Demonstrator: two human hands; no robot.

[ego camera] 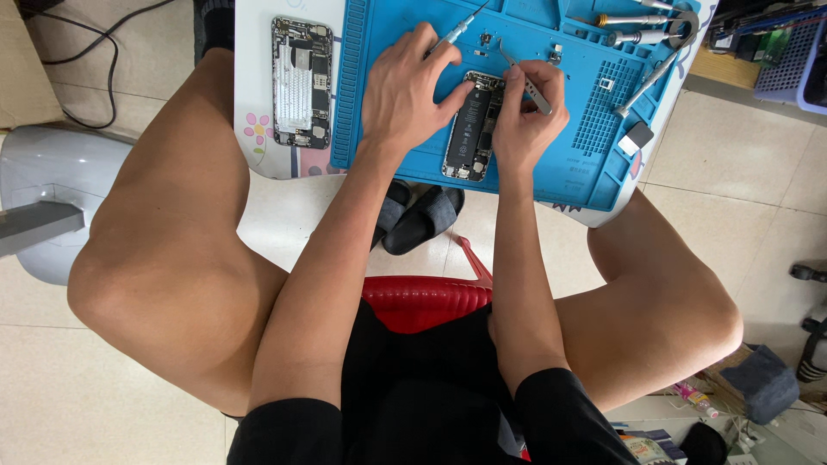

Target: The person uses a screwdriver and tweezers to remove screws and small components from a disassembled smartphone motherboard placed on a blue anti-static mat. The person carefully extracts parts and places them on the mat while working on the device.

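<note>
Left hand (412, 86): fingers closed around a screwdriver (457, 33), thumb resting on the opened phone (474, 126).
Right hand (527, 112): fingers pinched on tweezers (522, 79) over the phone.

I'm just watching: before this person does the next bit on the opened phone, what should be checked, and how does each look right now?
1. Opened phone lies flat on the blue mat: ok.
2. Left hand grips the screwdriver: ok.
3. Right hand holds the tweezers: ok.
4. Tweezer tips on the right part: cannot tell, too small.
5. Spare tools within reach at the mat's top: ok.
6. Second phone body kept off the mat: ok.
</note>
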